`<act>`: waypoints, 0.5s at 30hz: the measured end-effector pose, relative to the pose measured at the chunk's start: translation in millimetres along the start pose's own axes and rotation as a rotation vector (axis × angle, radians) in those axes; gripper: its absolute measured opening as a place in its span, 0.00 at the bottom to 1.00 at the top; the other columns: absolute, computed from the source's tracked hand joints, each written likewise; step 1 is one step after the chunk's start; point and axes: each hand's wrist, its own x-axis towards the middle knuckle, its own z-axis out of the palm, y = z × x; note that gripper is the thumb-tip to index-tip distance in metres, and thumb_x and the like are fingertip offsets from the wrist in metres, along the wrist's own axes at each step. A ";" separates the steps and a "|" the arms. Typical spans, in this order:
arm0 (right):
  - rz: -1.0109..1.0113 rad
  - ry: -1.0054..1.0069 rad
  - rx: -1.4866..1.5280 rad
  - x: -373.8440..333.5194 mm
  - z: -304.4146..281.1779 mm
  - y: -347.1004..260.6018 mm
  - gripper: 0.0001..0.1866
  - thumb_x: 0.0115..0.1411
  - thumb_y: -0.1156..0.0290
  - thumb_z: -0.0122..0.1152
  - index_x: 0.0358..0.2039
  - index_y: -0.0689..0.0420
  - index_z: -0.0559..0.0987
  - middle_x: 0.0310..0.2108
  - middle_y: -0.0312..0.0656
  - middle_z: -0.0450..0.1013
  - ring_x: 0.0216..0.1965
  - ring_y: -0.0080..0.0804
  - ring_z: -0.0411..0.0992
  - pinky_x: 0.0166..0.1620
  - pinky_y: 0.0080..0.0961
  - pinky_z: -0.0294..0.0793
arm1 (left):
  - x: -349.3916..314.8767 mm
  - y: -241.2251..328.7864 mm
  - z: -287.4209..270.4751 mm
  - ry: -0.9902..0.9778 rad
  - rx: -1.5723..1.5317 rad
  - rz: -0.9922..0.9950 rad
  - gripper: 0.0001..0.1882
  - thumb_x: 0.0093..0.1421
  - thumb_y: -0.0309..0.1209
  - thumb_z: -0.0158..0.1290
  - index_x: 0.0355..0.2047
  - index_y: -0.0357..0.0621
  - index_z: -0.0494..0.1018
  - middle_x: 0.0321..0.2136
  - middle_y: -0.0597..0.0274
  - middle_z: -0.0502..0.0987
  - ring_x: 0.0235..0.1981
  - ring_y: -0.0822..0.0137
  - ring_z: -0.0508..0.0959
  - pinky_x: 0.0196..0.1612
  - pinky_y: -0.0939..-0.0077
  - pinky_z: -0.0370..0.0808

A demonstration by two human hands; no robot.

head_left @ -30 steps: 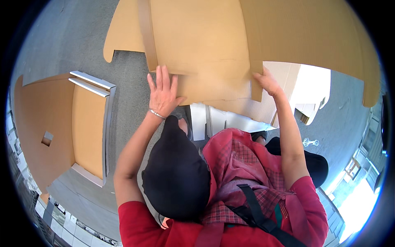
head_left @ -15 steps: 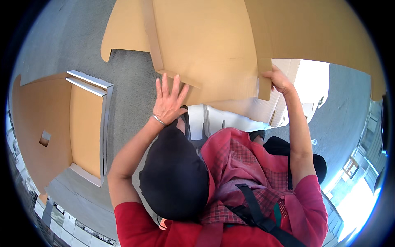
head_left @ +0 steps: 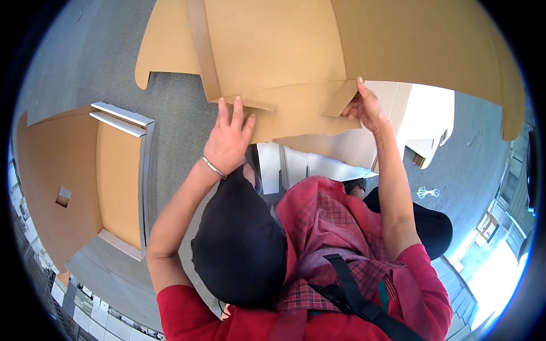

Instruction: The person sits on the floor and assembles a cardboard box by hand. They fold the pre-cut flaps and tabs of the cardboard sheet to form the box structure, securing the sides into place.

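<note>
A large, partly folded cardboard box (head_left: 278, 51) lies before me, brown inside, its front panel (head_left: 301, 113) tilted up toward me. At the panel's left end, my left hand (head_left: 227, 142) rests its stretched fingers against a small corner flap (head_left: 256, 104). A metal bracelet circles that wrist. On the other side, my right hand (head_left: 371, 111) grips the right corner, thumb up along the fold and fingers curled at the right corner flap (head_left: 341, 99), which is bent inward. Some of the right fingertips are hidden by cardboard.
Another folded cardboard box (head_left: 119, 182) with white edges stands on the grey floor at left. White-faced cardboard pieces (head_left: 429, 113) lie stacked under and right of the box. A small white looped item (head_left: 427, 192) is on the floor at right. My dark-covered knees are close below.
The front panel has tilted up and the right corner flap has swung inward. My right hand moved left with it; my left hand shifted slightly, its fingers closer together.
</note>
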 end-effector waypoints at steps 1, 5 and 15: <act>0.012 -0.038 -0.141 5.1 -18.7 -4.9 0.32 0.64 0.42 0.45 0.39 0.64 0.75 0.25 0.41 0.72 0.20 0.23 0.72 0.16 0.16 0.66 | 2.9 -4.7 -9.3 -0.049 -0.011 0.015 0.31 0.44 0.19 0.49 0.54 0.34 0.67 0.59 0.28 0.54 0.56 0.21 0.57 0.55 0.48 0.69; -0.072 0.106 -0.603 21.1 -47.9 -12.8 0.37 0.61 0.36 0.46 0.33 0.64 0.79 0.20 0.38 0.70 0.19 0.22 0.70 0.18 0.18 0.66 | 23.6 -12.3 -38.6 -0.179 -0.039 -0.006 0.26 0.45 0.19 0.48 0.49 0.33 0.69 0.55 0.35 0.64 0.53 0.30 0.65 0.52 0.53 0.71; -0.243 0.552 -0.079 45.6 -26.8 15.3 0.29 0.56 0.49 0.64 0.49 0.57 0.72 0.35 0.38 0.71 0.27 0.25 0.72 0.27 0.22 0.74 | 84.9 -70.1 -77.5 -0.439 -0.579 -0.054 0.14 0.60 0.30 0.49 0.44 0.37 0.73 0.27 0.49 0.75 0.30 0.58 0.75 0.37 0.68 0.72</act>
